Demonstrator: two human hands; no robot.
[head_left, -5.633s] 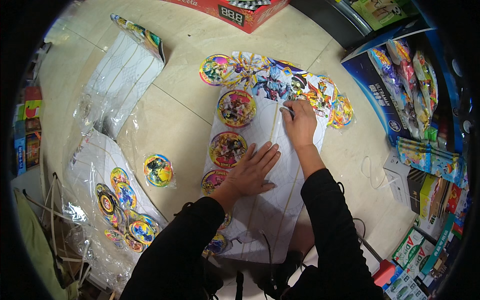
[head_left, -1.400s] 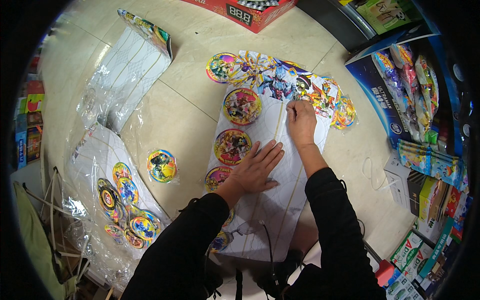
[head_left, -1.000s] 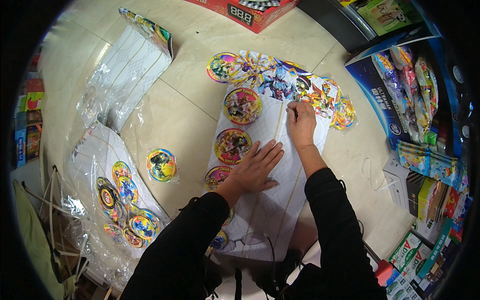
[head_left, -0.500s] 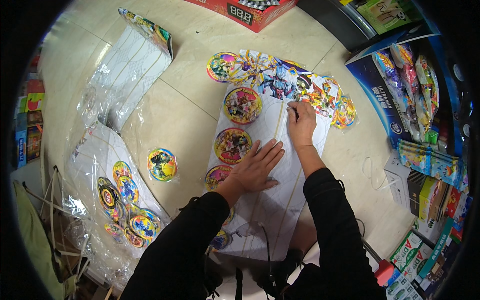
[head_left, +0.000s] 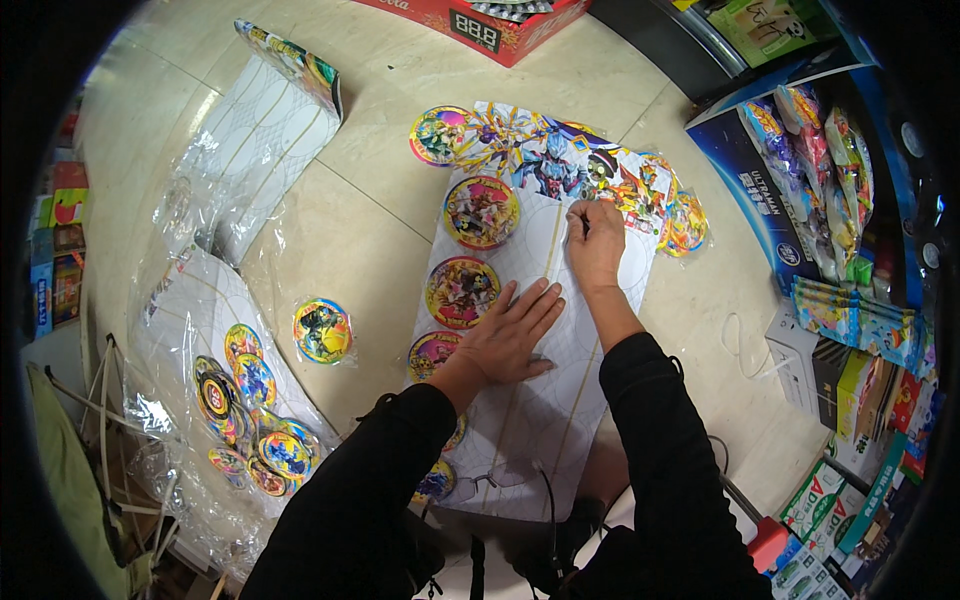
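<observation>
Card sheet (head_left: 575, 345), long axis fore-and-aft, picture end (head_left: 548, 168) farthest

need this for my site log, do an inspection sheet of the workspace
Surface: pale tiled floor, joints visible.
Job's things: white printed sheet, with colourful round discs down its left side.
Clutter: crumpled clear plastic at left; a loose disc on the floor.
Hands: left hand spread on the sheet; right hand fingers bunched near its printed band, contents hidden.
Cables: dark cord over the sheet's lower end, kind unclear.
Surroundings: blue display box at right; red box at top.
</observation>
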